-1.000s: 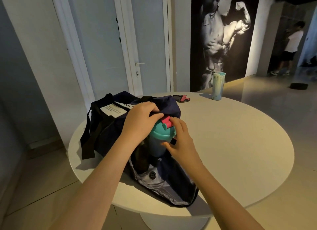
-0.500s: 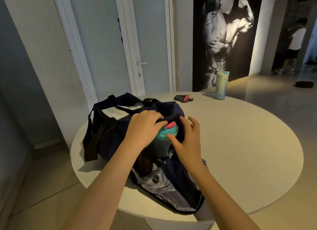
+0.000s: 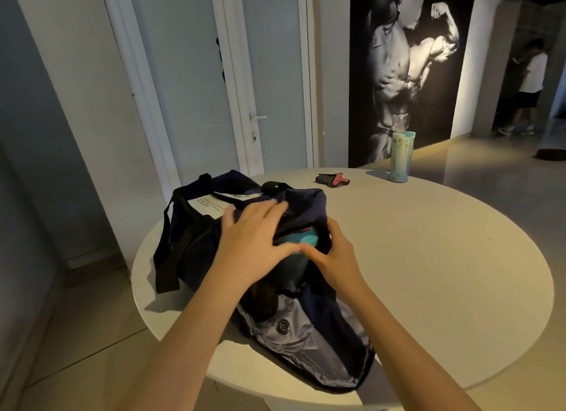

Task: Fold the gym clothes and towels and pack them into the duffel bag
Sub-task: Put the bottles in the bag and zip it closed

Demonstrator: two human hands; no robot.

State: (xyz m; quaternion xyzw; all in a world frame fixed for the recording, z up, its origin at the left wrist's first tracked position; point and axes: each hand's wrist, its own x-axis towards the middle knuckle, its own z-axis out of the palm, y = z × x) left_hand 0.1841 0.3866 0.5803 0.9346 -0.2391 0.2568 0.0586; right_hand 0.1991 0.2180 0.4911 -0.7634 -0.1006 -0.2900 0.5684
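A round white table stands on a pale tiled floor in a dim room, lit from the right. Behind it are a white door with a lever handle and a large black-and-white poster of a flexing bodybuilder. A person in a white shirt stands in the far passage, and a dark round object lies on the floor nearby.

At the table's far edge a pale green tumbler stands upright. Near it lies a grey and pink glove.

The navy duffel bag sits on the table's left half, its near end unzipped and showing grey lining. A teal shaker bottle stands in the opening, mostly hidden by both hands and the bag's cloth. The left hand, blurred, lies with fingers stretched flat across the bag's top. The right hand curls its fingers over the opening's edge, with its thumb against the bottle's lid
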